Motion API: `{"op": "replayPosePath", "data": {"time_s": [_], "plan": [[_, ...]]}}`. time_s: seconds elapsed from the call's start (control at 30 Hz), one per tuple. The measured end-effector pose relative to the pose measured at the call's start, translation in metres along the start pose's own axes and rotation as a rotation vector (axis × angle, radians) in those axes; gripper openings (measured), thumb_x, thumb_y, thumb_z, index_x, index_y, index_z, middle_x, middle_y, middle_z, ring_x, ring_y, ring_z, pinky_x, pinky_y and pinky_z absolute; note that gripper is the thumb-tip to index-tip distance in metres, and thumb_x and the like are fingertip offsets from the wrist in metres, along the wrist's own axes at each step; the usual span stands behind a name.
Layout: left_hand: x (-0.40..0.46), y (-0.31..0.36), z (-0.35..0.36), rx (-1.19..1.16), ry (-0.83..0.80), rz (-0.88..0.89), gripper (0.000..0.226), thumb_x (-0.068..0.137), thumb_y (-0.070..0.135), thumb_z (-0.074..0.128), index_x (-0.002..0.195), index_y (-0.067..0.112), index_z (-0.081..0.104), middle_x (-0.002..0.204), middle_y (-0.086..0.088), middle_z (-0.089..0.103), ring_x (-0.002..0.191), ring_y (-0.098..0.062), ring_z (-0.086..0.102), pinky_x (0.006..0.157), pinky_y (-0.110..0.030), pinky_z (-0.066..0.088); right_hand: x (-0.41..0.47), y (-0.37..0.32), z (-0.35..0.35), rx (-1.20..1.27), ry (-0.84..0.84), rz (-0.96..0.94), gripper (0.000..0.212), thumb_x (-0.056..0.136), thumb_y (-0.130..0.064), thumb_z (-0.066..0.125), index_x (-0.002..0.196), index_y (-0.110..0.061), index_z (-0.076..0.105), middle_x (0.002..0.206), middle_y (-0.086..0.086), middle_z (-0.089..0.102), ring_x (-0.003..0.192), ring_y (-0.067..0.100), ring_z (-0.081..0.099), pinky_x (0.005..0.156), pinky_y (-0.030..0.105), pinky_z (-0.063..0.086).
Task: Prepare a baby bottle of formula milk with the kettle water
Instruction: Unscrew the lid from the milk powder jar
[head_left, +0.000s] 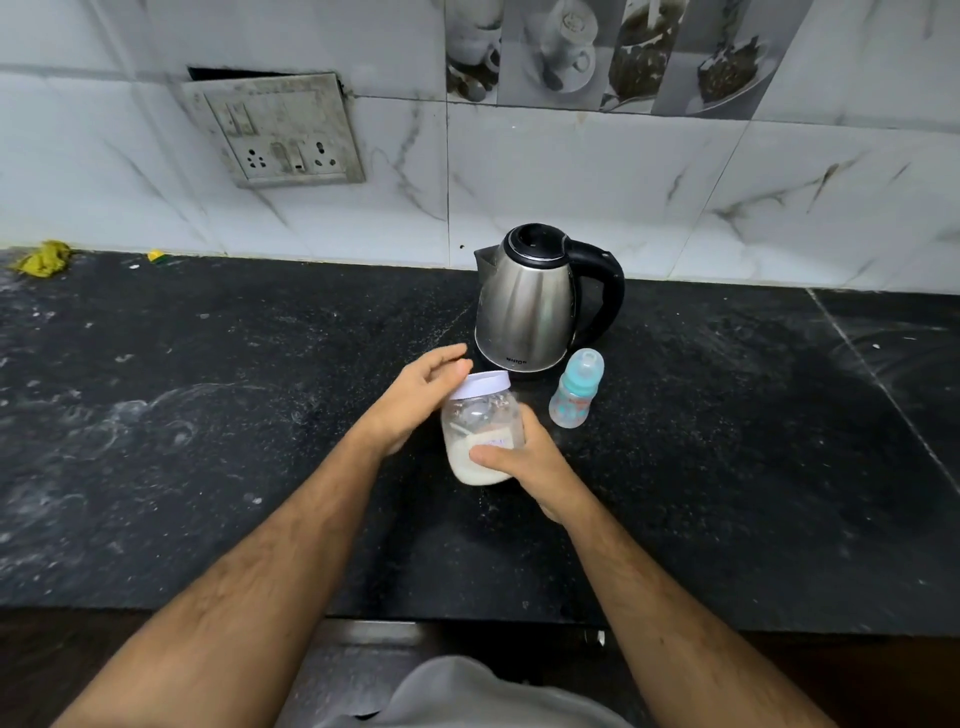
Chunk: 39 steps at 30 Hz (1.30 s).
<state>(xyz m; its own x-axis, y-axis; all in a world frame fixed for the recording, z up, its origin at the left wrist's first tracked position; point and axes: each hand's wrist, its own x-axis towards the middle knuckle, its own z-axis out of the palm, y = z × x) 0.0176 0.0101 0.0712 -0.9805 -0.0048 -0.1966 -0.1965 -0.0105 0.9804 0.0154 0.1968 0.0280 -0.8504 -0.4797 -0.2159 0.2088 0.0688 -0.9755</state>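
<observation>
A clear jar (480, 431) with a white lid holds white formula powder in its lower part and what looks like a scoop inside. My right hand (524, 467) grips the jar's body from the right, thumb across its front. My left hand (421, 400) is beside the lid on the left, fingers relaxed and reaching over its edge. A small baby bottle (575, 391) with a teal collar and clear cap stands just right of the jar. Behind them stands a steel kettle (530, 301) with a black lid and handle.
The black stone counter (208, 441) runs wide on both sides, with its front edge near my body. A marble-tiled wall with a socket panel (275, 132) rises behind. A yellow cloth (44, 258) lies at the far left corner.
</observation>
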Motion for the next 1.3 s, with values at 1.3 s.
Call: {"op": "replayPosePath", "data": {"time_s": [1.3], "plan": [[-0.002, 0.041, -0.012, -0.040, -0.180, -0.055, 0.053, 0.088, -0.002, 0.058, 0.135, 0.020, 0.049, 0.130, -0.009, 0.064, 0.122, -0.020, 0.060, 0.101, -0.033, 0.048, -0.004, -0.026, 0.005, -0.084, 0.084, -0.016, 0.075, 0.066, -0.022, 0.085, 0.131, -0.021, 0.046, 0.124, -0.003, 0.064, 0.113, 0.010, 0.063, 0.091, 0.028, 0.051]]}}
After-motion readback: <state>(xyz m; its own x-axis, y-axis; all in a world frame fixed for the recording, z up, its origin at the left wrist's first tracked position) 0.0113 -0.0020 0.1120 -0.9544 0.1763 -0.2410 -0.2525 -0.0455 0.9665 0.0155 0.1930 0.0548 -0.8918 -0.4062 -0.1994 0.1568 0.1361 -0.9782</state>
